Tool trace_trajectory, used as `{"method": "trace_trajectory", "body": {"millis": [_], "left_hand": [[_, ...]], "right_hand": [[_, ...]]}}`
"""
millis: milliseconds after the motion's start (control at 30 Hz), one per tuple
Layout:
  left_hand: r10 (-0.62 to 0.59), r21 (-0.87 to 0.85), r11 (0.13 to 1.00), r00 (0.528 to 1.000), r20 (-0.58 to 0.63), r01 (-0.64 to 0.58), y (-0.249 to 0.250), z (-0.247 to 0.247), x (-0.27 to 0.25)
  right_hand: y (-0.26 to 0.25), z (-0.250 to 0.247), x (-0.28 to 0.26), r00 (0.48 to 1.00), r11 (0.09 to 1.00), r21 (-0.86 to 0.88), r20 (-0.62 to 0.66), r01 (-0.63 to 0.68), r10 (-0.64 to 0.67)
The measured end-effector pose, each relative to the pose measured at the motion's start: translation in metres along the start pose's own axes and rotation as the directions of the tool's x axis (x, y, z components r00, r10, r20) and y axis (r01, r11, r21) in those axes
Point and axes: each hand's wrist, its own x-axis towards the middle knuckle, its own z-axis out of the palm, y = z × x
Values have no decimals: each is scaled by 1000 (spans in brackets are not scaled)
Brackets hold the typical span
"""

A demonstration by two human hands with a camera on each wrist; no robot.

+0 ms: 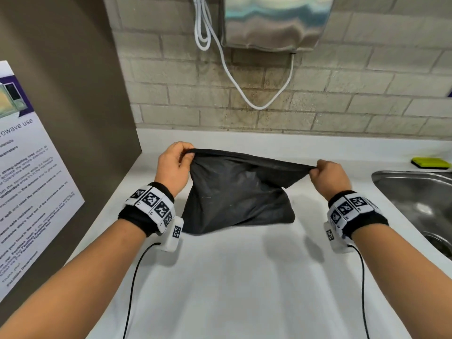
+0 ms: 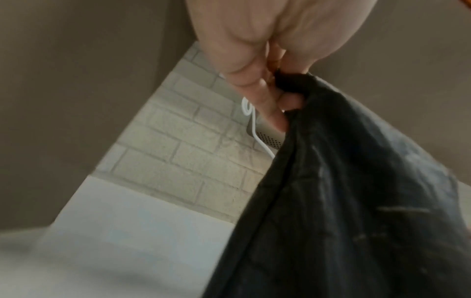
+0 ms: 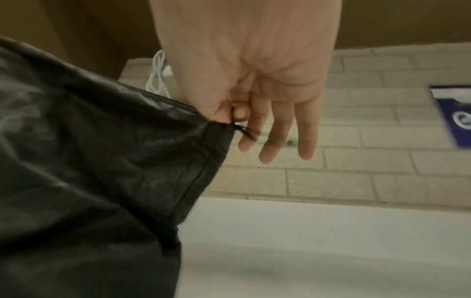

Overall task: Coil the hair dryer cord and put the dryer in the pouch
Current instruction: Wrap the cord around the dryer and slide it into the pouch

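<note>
A black fabric pouch [image 1: 234,192] hangs stretched between my two hands, its lower end resting bulged on the white counter [image 1: 232,277]. My left hand [image 1: 175,162] grips the pouch's top left corner with curled fingers [image 2: 267,104]. My right hand [image 1: 327,173] pinches the top right corner between thumb and forefinger [image 3: 239,113], its other fingers straight. In the wrist views the pouch [image 2: 356,201] [image 3: 89,161] fills the lower part of each picture. No hair dryer or cord shows; what is inside the pouch is hidden.
A steel sink [image 1: 415,192] lies at the right with a yellow-green sponge [image 1: 431,163] behind it. A white cable [image 1: 244,94] loops down the brick wall from a steel wall unit [image 1: 274,20]. A poster [image 1: 29,179] leans on the brown panel at left.
</note>
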Motion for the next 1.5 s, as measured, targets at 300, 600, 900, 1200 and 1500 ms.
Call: {"method": "trace_trajectory", "body": {"millis": [300,600,900,1200,1500], "left_hand": [[31,98,994,970,242,-56,1,-10,11],[-134,105,989,939,316,106,1,-8,7],[-137,320,947,922,362,15,-16,5,55],[-367,546,836,797,480,56,-55,45,139],[-498,671,741,681,537,13,-108,97,178]], "right_hand": [[-7,10,13,990,884,446,46,-142,136],[-28,10,3,964,903,373,68,215,-257],[-20,6,58,802,801,135,-254,583,-541],[-27,44,123,878,863,171,-28,475,-477],[-7,105,177,912,964,79,312,255,-267]]}}
